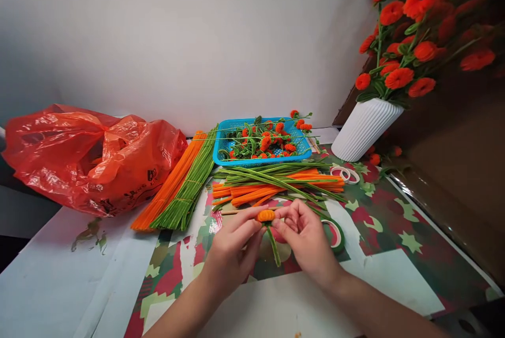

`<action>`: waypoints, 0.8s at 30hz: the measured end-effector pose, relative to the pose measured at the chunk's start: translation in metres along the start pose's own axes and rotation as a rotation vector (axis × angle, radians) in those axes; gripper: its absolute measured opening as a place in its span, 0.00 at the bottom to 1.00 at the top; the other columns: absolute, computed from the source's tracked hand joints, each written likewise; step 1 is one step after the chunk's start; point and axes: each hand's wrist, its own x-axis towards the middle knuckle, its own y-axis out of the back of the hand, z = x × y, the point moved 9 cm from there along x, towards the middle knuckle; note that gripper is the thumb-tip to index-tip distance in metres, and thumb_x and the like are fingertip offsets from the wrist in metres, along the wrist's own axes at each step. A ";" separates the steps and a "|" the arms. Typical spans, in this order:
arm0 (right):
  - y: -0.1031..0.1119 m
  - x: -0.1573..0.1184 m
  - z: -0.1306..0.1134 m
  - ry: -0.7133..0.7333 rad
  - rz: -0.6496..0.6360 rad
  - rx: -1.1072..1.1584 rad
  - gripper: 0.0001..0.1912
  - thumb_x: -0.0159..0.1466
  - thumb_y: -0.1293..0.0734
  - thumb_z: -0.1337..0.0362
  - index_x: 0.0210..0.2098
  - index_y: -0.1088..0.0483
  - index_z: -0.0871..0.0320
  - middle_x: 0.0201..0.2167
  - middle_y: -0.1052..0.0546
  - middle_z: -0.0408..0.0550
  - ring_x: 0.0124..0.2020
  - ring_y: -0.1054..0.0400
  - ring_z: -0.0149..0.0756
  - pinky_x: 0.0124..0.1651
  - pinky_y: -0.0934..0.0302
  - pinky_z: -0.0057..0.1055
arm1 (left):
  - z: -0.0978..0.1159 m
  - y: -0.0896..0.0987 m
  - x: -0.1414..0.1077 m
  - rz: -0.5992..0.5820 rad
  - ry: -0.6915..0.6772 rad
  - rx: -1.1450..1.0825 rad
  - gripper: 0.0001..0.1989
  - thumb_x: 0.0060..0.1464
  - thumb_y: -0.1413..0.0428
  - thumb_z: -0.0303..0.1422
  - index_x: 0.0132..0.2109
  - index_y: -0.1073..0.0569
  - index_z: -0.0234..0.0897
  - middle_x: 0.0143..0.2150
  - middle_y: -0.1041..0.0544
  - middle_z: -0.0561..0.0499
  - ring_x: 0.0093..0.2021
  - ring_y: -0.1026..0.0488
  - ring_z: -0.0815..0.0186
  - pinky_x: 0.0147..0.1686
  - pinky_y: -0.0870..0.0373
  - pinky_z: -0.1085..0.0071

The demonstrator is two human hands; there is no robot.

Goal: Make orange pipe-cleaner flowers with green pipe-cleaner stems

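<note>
Between my two hands is a small orange pipe-cleaner flower (265,216) with a short green pipe-cleaner stem (273,247) hanging below it. My left hand (235,246) pinches the flower from its left side, thumb beneath and forefinger along the top edge. On the other side my right hand (303,238) grips its right edge between thumb and forefinger, the other fingers curled. Just beyond the hands lie loose green pipe cleaners (272,174) and orange pipe cleaners (252,191). A roll of green tape (338,238) is beside my right hand, partly hidden by it.
A blue basket (262,163) holds several orange flowers with green stems. Bundled orange pipe cleaners (173,182) and green ones (187,190) lie near a red plastic bag (90,161). White tape rolls (349,175) sit before a white vase (366,127) of orange-red flowers (399,78).
</note>
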 end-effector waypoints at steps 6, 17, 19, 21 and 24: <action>-0.011 -0.003 0.036 -0.434 -0.106 0.313 0.24 0.51 0.26 0.56 0.26 0.48 0.54 0.21 0.38 0.36 0.21 0.44 0.26 0.23 0.47 0.23 | 0.002 -0.002 -0.002 0.037 -0.047 0.014 0.07 0.56 0.48 0.23 0.33 0.28 0.38 0.42 0.21 0.43 0.44 0.24 0.61 0.41 0.27 0.69; -0.012 -0.014 -0.066 0.745 -0.019 -0.759 0.09 0.61 0.32 0.71 0.38 0.25 0.52 0.32 0.25 0.47 0.35 0.35 0.38 0.38 0.40 0.38 | -0.043 -0.014 -0.007 0.050 0.603 -0.548 0.12 0.53 0.42 0.38 0.27 0.29 0.35 0.29 0.28 0.51 0.30 0.30 0.67 0.27 0.31 0.74; -0.011 -0.013 -0.063 0.726 -0.003 -0.736 0.07 0.61 0.32 0.70 0.37 0.25 0.52 0.31 0.26 0.47 0.35 0.35 0.38 0.37 0.39 0.38 | -0.041 -0.014 -0.008 0.051 0.578 -0.524 0.12 0.53 0.43 0.38 0.27 0.29 0.35 0.30 0.27 0.50 0.30 0.30 0.67 0.27 0.31 0.74; -0.011 -0.011 -0.058 0.679 0.003 -0.692 0.05 0.61 0.32 0.70 0.35 0.25 0.53 0.31 0.27 0.46 0.36 0.35 0.38 0.38 0.39 0.37 | -0.038 -0.011 -0.009 0.073 0.550 -0.472 0.12 0.54 0.43 0.38 0.27 0.29 0.36 0.30 0.27 0.50 0.31 0.29 0.66 0.27 0.31 0.74; -0.010 -0.006 -0.049 0.585 -0.016 -0.634 0.03 0.61 0.32 0.70 0.33 0.28 0.55 0.30 0.27 0.46 0.37 0.35 0.38 0.38 0.39 0.36 | -0.034 -0.008 -0.009 0.101 0.524 -0.408 0.12 0.55 0.44 0.38 0.27 0.30 0.37 0.28 0.28 0.51 0.31 0.28 0.64 0.26 0.32 0.74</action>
